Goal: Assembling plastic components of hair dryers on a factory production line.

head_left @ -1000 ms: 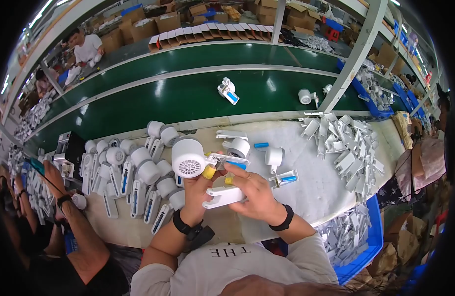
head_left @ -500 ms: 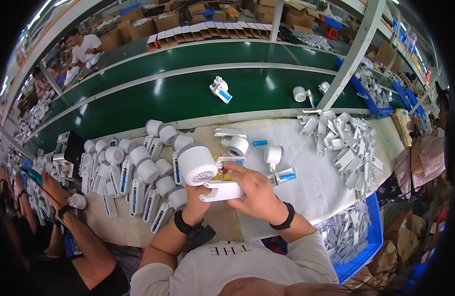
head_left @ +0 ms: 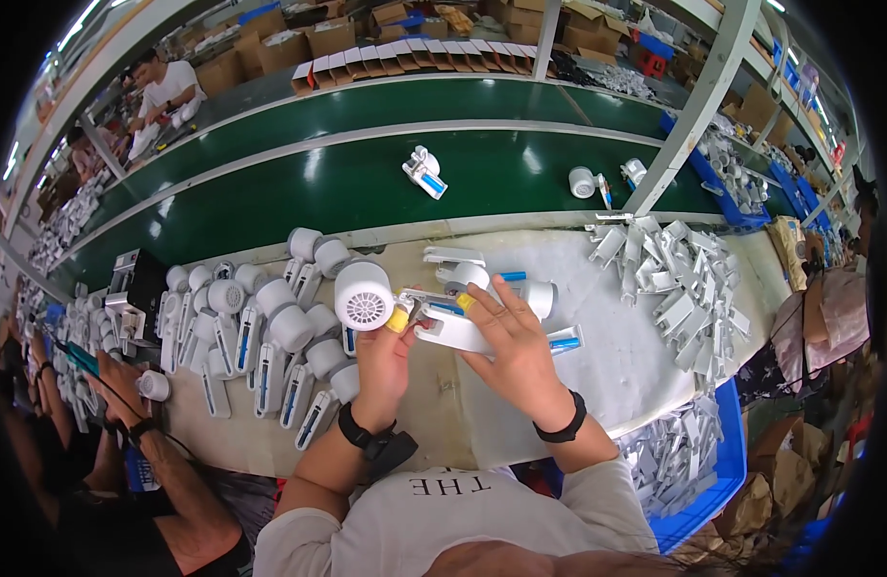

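My left hand (head_left: 381,365) grips a white handheld fan by its round head (head_left: 364,296), whose slotted grille faces up toward me. Yellow covers show on a fingertip of each hand. With thumb below and fingers above, my right hand (head_left: 518,363) holds the fan's open white handle (head_left: 453,330), which lies across to the right. Inside the handle sits a blue cylindrical battery (head_left: 447,308), partly covered by my fingers. Just behind are another fan head (head_left: 540,298) and a white handle piece (head_left: 455,257). An open handle with a blue battery (head_left: 565,343) lies beside my right hand.
Many white fans (head_left: 288,329) crowd the table at left, near a black box-shaped device (head_left: 136,288). White handle shells (head_left: 670,288) pile up at right, above a blue bin (head_left: 727,462). A green conveyor (head_left: 347,188) carries several fans. A co-worker's arm (head_left: 164,462) reaches in at left.
The fan head has moved left and up and turned, its grille now facing me more. My right hand has shifted right, its fingers more stretched over the handle.
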A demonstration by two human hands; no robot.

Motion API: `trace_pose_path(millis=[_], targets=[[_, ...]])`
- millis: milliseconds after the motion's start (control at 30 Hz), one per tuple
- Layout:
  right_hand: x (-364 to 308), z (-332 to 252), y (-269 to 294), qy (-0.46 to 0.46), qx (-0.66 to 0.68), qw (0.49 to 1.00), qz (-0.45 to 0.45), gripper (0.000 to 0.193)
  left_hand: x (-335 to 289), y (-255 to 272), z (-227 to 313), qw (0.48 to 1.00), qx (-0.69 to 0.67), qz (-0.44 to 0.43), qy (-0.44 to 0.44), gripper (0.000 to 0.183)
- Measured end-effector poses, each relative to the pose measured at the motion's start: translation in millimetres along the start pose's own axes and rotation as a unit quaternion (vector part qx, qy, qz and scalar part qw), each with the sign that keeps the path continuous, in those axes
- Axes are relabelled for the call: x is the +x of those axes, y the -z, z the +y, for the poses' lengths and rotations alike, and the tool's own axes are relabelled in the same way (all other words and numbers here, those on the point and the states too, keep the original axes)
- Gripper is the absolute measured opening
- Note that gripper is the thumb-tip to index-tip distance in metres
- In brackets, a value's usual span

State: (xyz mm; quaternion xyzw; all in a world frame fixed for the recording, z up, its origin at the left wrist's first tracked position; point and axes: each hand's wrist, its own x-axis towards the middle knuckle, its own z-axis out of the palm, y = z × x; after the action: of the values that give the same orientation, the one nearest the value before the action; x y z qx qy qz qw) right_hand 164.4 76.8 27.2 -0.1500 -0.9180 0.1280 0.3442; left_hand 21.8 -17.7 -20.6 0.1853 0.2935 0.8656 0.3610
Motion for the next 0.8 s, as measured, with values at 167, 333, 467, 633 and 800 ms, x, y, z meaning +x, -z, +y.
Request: trace_pose_path(millis=[167,333,467,633,800], targets=[[5.9,-10.0,-6.7,-0.007,0.010,1.000,-0.014,0.057,-4.1,8.1,-9.9,0.999,0.028,0.022,-0.013,0.033],[11.9,-17.2,-11.0,-0.008,-0.002,1.000,-0.015,0.057,-8.0,3.9,-13.3,0.999,0.018,0.039,-0.018,0.033],[14.2,-12.9,-24.1,0.006,0.009,1.000,0.013,0.057,-6.3,-0.5,-17.2,0.995,0.054,0.050,-0.066,0.032],[22.7,-0.9,-20.0,0.042,0.133,0.990,0.024,0.048,-0.4,1.0,-1.7,0.990,0.079,0.026,-0.118,0.028],[-0.1,6.1,-29.8,-0.208,0.475,0.840,-0.157,0.034,-3.5,7.1,2.5,0.994,0.060,0.039,-0.086,0.030]])
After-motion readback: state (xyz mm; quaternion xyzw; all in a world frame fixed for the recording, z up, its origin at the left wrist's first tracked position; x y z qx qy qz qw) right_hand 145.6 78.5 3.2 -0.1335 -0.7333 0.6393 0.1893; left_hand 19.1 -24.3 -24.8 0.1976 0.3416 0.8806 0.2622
